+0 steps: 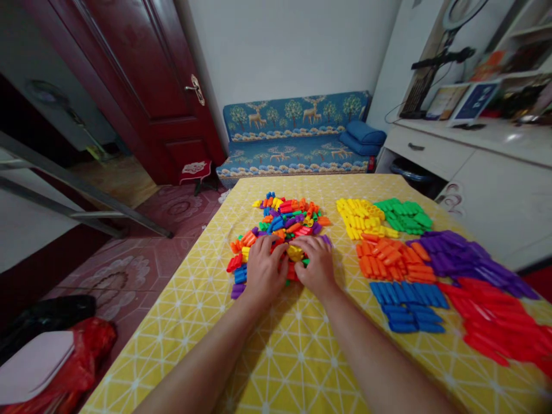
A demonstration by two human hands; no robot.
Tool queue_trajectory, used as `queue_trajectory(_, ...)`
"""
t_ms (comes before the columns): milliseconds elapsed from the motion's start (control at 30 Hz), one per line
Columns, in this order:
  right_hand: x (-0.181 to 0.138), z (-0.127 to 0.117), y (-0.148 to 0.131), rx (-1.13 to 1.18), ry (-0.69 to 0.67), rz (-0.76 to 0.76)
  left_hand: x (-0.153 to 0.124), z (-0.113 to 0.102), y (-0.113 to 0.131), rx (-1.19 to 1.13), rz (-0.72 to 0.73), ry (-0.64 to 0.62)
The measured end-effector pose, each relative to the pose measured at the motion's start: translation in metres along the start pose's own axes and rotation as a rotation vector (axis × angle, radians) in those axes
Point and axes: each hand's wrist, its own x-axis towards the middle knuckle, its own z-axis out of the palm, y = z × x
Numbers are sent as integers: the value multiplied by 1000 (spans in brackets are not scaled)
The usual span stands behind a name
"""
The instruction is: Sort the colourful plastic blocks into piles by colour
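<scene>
My left hand (pixel 266 267) lies over the near part of a mixed heap of small bullet-shaped plastic pieces (pixel 282 221), its fingers curled down among them. What it grips is hidden under the fingers. Beside it, my right hand (pixel 317 265) bends its index finger and thumb around yellow plastic pieces (pixel 295 253) between the two hands. Red, blue and purple pieces (pixel 238 291) stick out left of my left hand.
On the yellow patterned tablecloth (pixel 194 322), sorted groups lie to the right: yellow (pixel 362 217), green (pixel 403 216), orange (pixel 390 259), purple (pixel 461 256), blue (pixel 409 305) and red pieces (pixel 500 322). A blue sofa (pixel 293 132) stands beyond the table, a white cabinet (pixel 483 178) on the right.
</scene>
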Motion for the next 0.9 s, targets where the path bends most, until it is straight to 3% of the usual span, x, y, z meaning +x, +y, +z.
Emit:
queue_trajectory(133,-1,3,-4,-145,-93,19,3,7,-12,-25,34,23)
queue_trajectory(333,1,8,-4,-231,-52,39,1,10,-19,-37,60,13)
queue_trajectory(667,3,19,9,254,255,139,0,8,-18,-179,77,43)
queue_trajectory(900,-1,15,-2,357,200,160,-4,5,-18,-263,131,-12)
